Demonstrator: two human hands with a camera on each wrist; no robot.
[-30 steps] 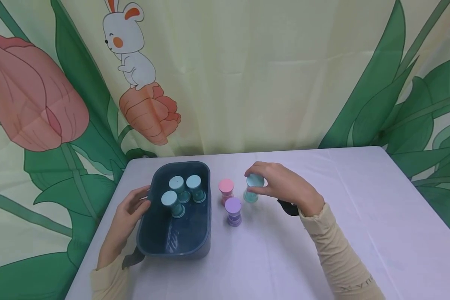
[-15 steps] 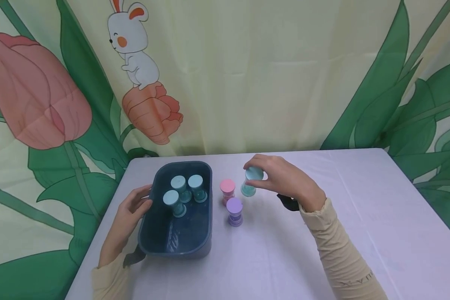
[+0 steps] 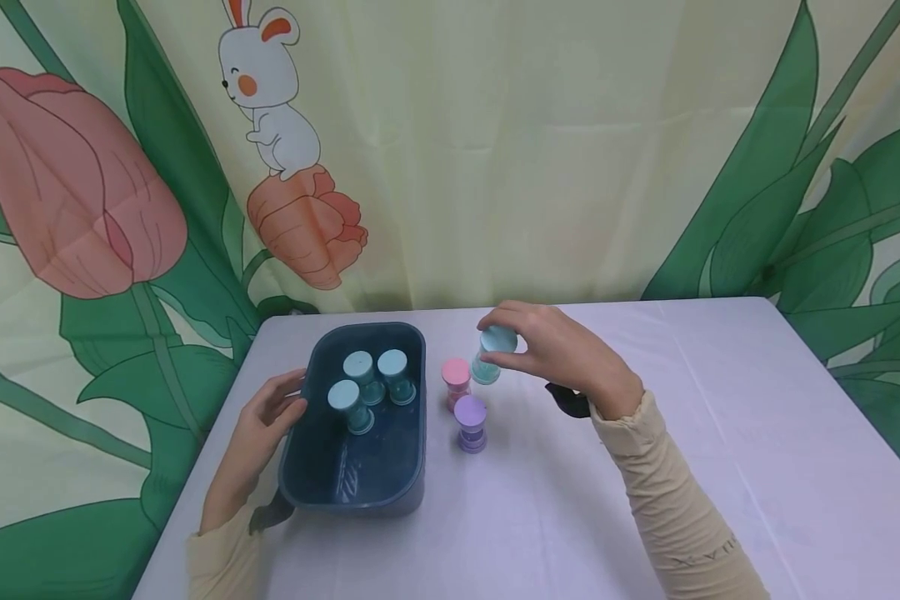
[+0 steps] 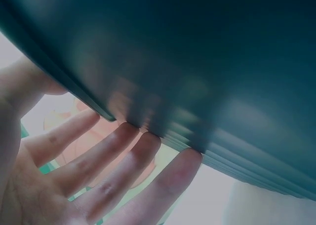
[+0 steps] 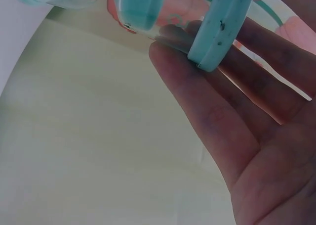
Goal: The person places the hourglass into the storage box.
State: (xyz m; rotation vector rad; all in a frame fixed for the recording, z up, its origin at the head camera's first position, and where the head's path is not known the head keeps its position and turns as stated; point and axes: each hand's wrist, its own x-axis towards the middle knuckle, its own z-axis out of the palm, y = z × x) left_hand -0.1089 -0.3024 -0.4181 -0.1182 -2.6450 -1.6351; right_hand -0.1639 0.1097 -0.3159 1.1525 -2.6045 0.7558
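My right hand point(image 3: 562, 350) pinches a teal hourglass point(image 3: 499, 340) by its wide cap, holding it a little tilted behind a pink hourglass point(image 3: 456, 372). Its clear body with teal inside shows in the right wrist view, the thumb and fingers at the teal cap point(image 5: 222, 29). A purple hourglass point(image 3: 470, 412) stands nearer, beside a dark blue bin point(image 3: 416, 467). Inside the bin several teal hourglasses point(image 3: 359, 367) stand close together. My left hand point(image 3: 258, 429) rests against the bin's left side; in the left wrist view its straight fingertips point(image 4: 190, 158) touch the outer wall.
A white-clothed table point(image 3: 607, 517) carries everything. Behind it hangs a curtain point(image 3: 532, 167) printed with tulips, leaves and a rabbit on a carrot. The bin's raised rim lies between the left hand and the upright hourglasses.
My right hand has lifted the teal hourglass and carried it slightly back and to the left, toward the pink one. The left hand and the bin keep their places.
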